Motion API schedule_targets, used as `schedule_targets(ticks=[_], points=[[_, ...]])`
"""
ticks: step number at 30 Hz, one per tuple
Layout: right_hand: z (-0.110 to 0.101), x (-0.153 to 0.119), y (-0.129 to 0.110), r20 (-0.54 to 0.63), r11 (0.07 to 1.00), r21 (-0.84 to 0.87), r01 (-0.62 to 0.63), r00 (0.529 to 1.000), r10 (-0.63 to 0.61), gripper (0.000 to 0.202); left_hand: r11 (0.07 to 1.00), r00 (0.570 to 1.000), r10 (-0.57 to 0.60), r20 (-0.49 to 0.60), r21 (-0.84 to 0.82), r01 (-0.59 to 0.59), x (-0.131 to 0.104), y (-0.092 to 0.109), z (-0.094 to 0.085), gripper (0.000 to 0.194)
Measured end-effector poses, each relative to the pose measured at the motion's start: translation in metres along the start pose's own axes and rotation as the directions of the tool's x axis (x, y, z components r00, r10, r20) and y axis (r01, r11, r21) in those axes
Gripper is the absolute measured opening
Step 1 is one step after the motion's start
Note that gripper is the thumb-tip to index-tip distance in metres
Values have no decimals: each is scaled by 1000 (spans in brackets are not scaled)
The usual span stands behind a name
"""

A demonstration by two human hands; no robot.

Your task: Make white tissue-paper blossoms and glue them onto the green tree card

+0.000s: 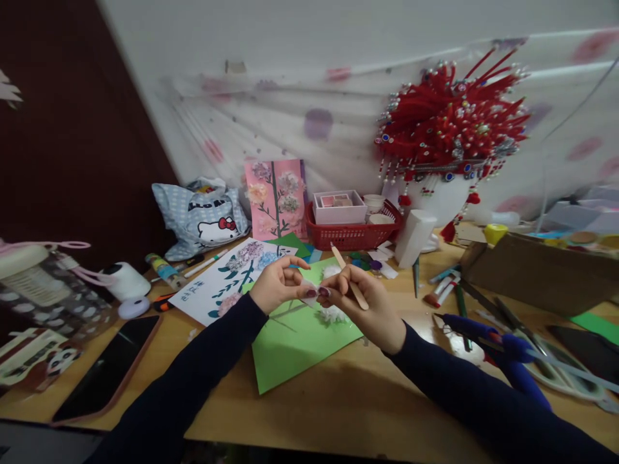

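Note:
Above a green sheet of card (290, 357), my two hands meet at a small thin white piece (307, 298), perhaps tissue paper. My left hand (278, 283) is closed, pinching it between thumb and finger. Opposite, my right hand (370, 306) grips the other side of the piece with its thumb and fingertip. A flat wooden stick (358, 295) is also tucked between the fingers of my right hand. Fluffy white flowers (333, 314) lie on the card, partly hidden behind the right hand. Thin grey stem lines show on the card below my left hand.
A white sheet with paper flowers (203, 290) lies left, near a phone (109, 367). Behind stand a pink flower picture (265, 222) and a red basket (333, 240). At right are a blue glue gun (515, 348), scissors (565, 374), pens and a cardboard box (541, 277).

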State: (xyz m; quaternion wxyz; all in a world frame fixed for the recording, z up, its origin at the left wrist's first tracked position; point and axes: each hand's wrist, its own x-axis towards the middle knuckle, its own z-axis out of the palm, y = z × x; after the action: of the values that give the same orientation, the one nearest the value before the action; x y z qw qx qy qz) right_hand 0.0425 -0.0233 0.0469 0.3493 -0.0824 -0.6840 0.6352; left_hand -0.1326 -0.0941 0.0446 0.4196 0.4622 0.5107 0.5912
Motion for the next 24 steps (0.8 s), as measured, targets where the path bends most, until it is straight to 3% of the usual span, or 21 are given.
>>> schedule_targets(ticks=[6, 11, 24], points=[[5, -3, 0, -37, 997, 74, -10, 999, 12, 36, 996, 1000, -13, 27, -87, 16, -2, -2, 2, 56], [6, -6, 5, -92, 998, 49, -41, 995, 45, 39, 997, 999, -2, 49, -72, 5, -6, -3, 6, 53], [2, -13, 15, -87, 990, 120, -71, 993, 81, 39, 998, 996, -26, 85, -49, 30, -7, -11, 10, 52]])
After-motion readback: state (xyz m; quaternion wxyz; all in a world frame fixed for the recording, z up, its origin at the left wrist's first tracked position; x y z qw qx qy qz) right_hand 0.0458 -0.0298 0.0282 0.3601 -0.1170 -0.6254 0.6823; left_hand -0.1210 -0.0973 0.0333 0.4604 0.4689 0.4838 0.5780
